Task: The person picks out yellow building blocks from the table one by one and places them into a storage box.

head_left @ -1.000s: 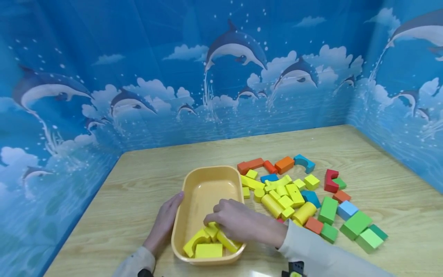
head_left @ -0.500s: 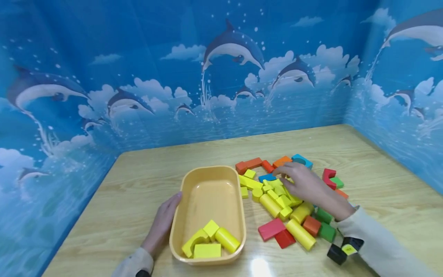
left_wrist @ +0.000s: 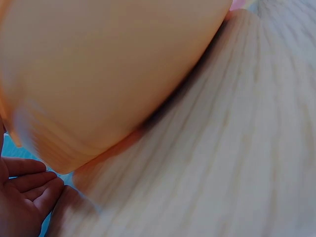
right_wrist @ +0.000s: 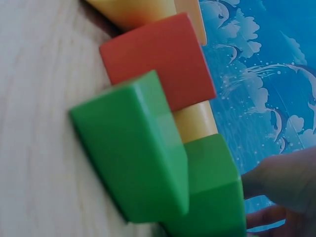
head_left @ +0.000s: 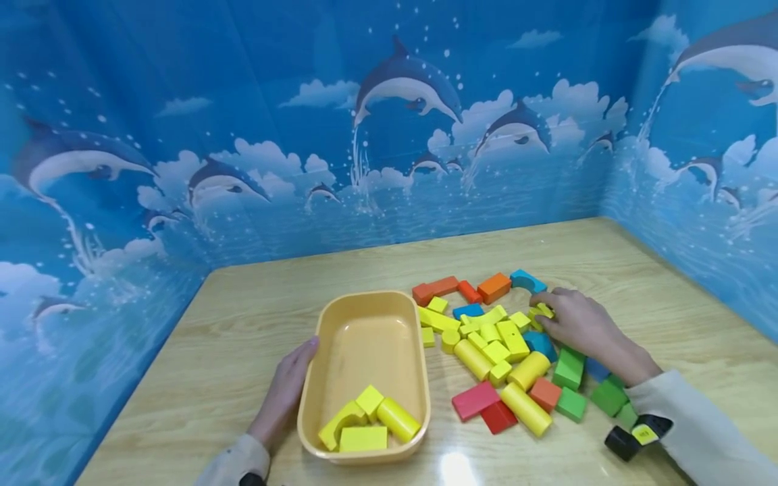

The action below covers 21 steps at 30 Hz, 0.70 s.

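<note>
My left hand [head_left: 287, 383] rests against the left side of a cream plastic tub [head_left: 368, 347], its fingers extended beside the outer wall in the left wrist view. Inside the tub's near end lie several yellow blocks, among them an arch [head_left: 342, 425], a cylinder [head_left: 398, 419] and a rectangular block [head_left: 363, 439]. Over at the right, my right hand [head_left: 580, 325] pinches a small yellow block [head_left: 539, 314] between thumb and fingers at the far edge of the pile. In the right wrist view those fingertips are mostly hidden behind a green block [right_wrist: 133, 153].
Loose yellow cylinders [head_left: 527, 410] and other yellow blocks spread right of the tub. Around them lie red blocks [head_left: 476, 401], an orange block [head_left: 494, 288], a blue arch [head_left: 527, 281] and green blocks [head_left: 570, 368]. A dolphin-printed curtain [head_left: 389, 169] borders the wooden table [head_left: 261, 297].
My right hand has left the tub, letting go of a yellow block there, and crossed right over the pile to a small yellow block. The left hand has stayed at the tub's side.
</note>
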Each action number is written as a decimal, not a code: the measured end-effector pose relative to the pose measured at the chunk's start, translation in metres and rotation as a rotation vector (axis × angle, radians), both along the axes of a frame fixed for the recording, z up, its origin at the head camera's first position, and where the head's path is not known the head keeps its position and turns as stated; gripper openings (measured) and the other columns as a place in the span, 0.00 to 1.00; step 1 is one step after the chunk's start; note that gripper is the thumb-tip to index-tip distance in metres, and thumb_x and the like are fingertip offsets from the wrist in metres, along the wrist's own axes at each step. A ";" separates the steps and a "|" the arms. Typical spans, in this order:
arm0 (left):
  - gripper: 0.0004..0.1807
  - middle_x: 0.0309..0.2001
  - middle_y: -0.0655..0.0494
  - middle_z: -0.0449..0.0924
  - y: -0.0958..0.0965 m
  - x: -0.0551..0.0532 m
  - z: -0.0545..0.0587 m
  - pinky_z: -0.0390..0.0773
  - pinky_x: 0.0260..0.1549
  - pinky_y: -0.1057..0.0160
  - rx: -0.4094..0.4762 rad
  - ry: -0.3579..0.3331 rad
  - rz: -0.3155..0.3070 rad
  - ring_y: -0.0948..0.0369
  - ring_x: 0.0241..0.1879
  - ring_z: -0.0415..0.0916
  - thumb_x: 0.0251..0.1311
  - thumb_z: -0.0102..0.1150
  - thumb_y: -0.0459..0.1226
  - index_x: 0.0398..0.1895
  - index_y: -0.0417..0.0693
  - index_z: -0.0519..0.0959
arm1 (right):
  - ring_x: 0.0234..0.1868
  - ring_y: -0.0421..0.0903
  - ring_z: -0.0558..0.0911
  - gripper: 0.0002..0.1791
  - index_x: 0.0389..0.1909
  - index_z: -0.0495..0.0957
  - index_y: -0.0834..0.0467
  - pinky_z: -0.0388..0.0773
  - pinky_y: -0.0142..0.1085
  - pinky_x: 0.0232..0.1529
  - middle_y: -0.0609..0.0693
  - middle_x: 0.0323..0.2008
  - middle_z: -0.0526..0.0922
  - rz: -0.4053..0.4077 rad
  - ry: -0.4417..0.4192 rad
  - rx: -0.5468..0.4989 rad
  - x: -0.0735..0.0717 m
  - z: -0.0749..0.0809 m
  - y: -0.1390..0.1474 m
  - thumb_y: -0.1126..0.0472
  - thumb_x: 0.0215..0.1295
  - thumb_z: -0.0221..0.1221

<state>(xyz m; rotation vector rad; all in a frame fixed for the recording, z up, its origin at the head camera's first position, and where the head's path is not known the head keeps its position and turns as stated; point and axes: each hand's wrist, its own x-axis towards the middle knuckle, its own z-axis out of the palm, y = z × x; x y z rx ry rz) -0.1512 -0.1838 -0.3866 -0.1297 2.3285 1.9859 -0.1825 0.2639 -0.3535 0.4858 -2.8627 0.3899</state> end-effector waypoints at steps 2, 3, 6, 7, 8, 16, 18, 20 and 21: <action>0.35 0.49 0.37 0.80 0.000 0.000 -0.001 0.84 0.40 0.59 0.009 0.002 -0.002 0.53 0.40 0.82 0.73 0.40 0.55 0.65 0.34 0.67 | 0.23 0.42 0.73 0.14 0.46 0.80 0.63 0.70 0.35 0.18 0.54 0.31 0.82 -0.002 -0.007 0.020 0.000 0.000 0.000 0.63 0.60 0.63; 0.35 0.49 0.37 0.80 0.000 0.000 -0.001 0.84 0.40 0.59 0.012 0.003 -0.002 0.53 0.40 0.82 0.73 0.40 0.55 0.65 0.34 0.67 | 0.22 0.41 0.73 0.15 0.47 0.80 0.63 0.70 0.35 0.18 0.54 0.30 0.82 -0.003 -0.012 0.024 0.000 0.000 0.001 0.62 0.61 0.63; 0.34 0.49 0.38 0.80 0.000 0.000 0.000 0.84 0.39 0.59 0.019 0.004 -0.001 0.53 0.40 0.82 0.73 0.40 0.55 0.65 0.34 0.68 | 0.20 0.40 0.71 0.16 0.50 0.79 0.63 0.68 0.33 0.16 0.53 0.28 0.82 -0.016 -0.040 0.004 -0.001 0.001 0.002 0.62 0.62 0.62; 0.34 0.49 0.38 0.80 0.001 0.001 0.000 0.84 0.40 0.59 0.012 0.007 -0.001 0.53 0.40 0.82 0.73 0.40 0.55 0.65 0.34 0.68 | 0.19 0.40 0.71 0.16 0.50 0.79 0.63 0.67 0.33 0.16 0.53 0.28 0.82 -0.022 -0.052 -0.009 -0.001 0.002 0.003 0.62 0.63 0.62; 0.34 0.49 0.38 0.80 0.001 0.001 0.000 0.84 0.40 0.58 0.013 0.003 0.002 0.53 0.40 0.82 0.72 0.40 0.55 0.64 0.34 0.68 | 0.19 0.40 0.71 0.16 0.51 0.79 0.63 0.67 0.33 0.16 0.53 0.28 0.82 -0.029 -0.060 -0.019 -0.001 0.003 0.003 0.62 0.63 0.61; 0.35 0.53 0.37 0.78 0.000 0.000 0.001 0.83 0.44 0.58 -0.031 0.001 0.003 0.52 0.44 0.82 0.71 0.40 0.57 0.65 0.37 0.69 | 0.19 0.39 0.71 0.17 0.53 0.78 0.64 0.67 0.33 0.16 0.55 0.31 0.83 -0.004 -0.023 -0.063 0.001 0.014 -0.009 0.64 0.64 0.60; 0.35 0.53 0.37 0.78 0.000 0.000 0.001 0.83 0.44 0.57 -0.030 0.001 0.001 0.52 0.45 0.81 0.72 0.40 0.57 0.65 0.37 0.68 | 0.17 0.39 0.69 0.16 0.52 0.78 0.64 0.65 0.32 0.15 0.52 0.27 0.81 0.013 -0.002 -0.062 0.002 0.017 -0.014 0.64 0.65 0.60; 0.35 0.54 0.37 0.78 0.000 0.000 0.001 0.83 0.45 0.58 -0.046 0.006 -0.002 0.52 0.45 0.81 0.72 0.39 0.57 0.65 0.37 0.68 | 0.15 0.38 0.66 0.16 0.52 0.78 0.63 0.64 0.32 0.14 0.48 0.22 0.77 0.026 0.016 -0.059 0.003 0.020 -0.020 0.64 0.65 0.60; 0.35 0.54 0.37 0.78 0.000 0.000 0.001 0.83 0.45 0.57 -0.048 0.011 -0.008 0.52 0.45 0.81 0.72 0.39 0.56 0.65 0.36 0.68 | 0.15 0.39 0.66 0.16 0.52 0.78 0.63 0.64 0.31 0.14 0.47 0.22 0.77 0.034 0.026 -0.060 0.003 0.022 -0.023 0.64 0.65 0.60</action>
